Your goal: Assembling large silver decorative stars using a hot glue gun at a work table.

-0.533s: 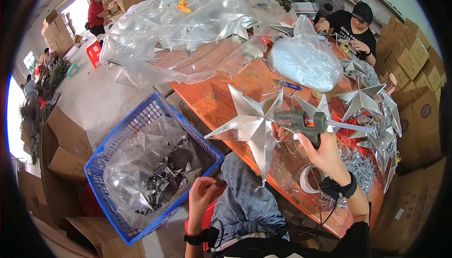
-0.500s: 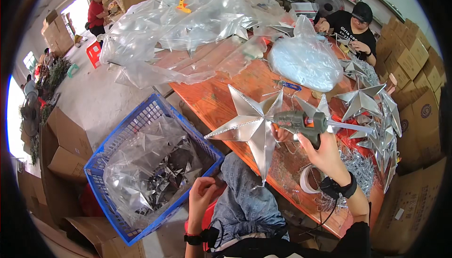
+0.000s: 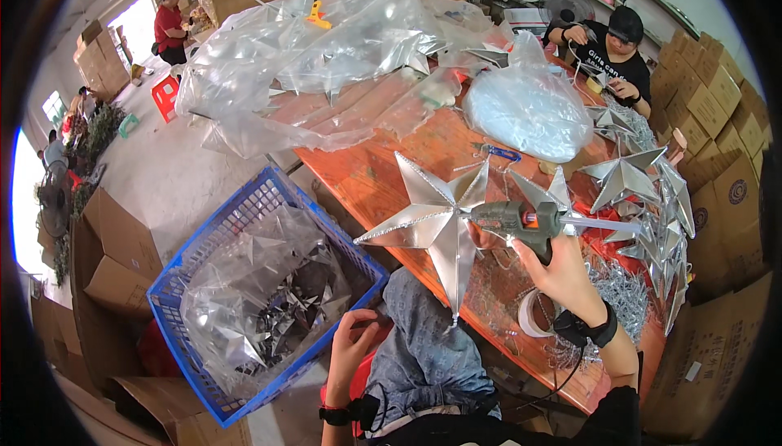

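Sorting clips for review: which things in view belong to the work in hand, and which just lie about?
Seemingly in use: glue gun, in the right hand; glue stick; nearest silver star.

Seemingly just lying about: blue tool; white roll; yellow tool.

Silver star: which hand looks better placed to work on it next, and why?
Probably the right hand: it grips the glue gun, nozzle end near the middle of the silver star. The left hand appears empty, lower beside the blue basket, away from the star.
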A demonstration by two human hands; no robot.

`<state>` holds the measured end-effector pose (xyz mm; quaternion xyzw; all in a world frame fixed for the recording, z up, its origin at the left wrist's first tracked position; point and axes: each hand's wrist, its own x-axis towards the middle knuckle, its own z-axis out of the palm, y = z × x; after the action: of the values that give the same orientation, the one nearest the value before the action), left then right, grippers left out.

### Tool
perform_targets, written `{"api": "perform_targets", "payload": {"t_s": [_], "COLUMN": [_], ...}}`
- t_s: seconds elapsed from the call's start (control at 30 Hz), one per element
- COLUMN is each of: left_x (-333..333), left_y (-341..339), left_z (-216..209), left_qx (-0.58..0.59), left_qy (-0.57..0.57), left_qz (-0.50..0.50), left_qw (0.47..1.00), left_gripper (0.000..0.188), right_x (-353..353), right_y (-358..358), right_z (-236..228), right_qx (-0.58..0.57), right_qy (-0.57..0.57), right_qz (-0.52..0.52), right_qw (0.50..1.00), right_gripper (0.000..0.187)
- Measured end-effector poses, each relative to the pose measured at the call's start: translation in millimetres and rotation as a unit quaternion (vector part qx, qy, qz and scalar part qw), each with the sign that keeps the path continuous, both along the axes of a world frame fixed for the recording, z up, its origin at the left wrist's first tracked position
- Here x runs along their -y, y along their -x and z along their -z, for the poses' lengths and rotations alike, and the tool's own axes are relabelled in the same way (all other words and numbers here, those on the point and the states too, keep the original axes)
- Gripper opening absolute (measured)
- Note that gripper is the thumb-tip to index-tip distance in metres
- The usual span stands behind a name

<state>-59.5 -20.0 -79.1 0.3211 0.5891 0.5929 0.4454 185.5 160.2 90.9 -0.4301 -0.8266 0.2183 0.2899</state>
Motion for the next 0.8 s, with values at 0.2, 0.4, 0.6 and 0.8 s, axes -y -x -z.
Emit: {"api": "perform_targets", "payload": {"t_s": [0.2,0.4,0.6,0.8], "left_x": [-4,-10,-33,-37], "left_y": [-3,-15,-48,-74], "left_z": [-6,-10,-30,-44], "left_qx": [0.013,0.009,-0.154,-0.08], "left_qy": [0.009,-0.052,-0.12,-0.053], "left_qz": [0.012,0.085,0.196,0.246], "left_qw": [1.0,0.995,0.961,0.965], "left_gripper": [0.015,0.025,0.041,0.024], "right_x": [5,27,37,45], "right_y": [-8,-24,-91,-123], "right_z": [-7,-22,-4,36], "right_qx": [0.045,0.028,0.013,-0.039], "right_qy": [0.027,0.089,0.069,0.234], "right_qz": [-0.023,-0.003,0.062,0.1], "right_qw": [0.998,0.996,0.996,0.966], "right_gripper": [0.029,0.031,0.034,0.036]}}
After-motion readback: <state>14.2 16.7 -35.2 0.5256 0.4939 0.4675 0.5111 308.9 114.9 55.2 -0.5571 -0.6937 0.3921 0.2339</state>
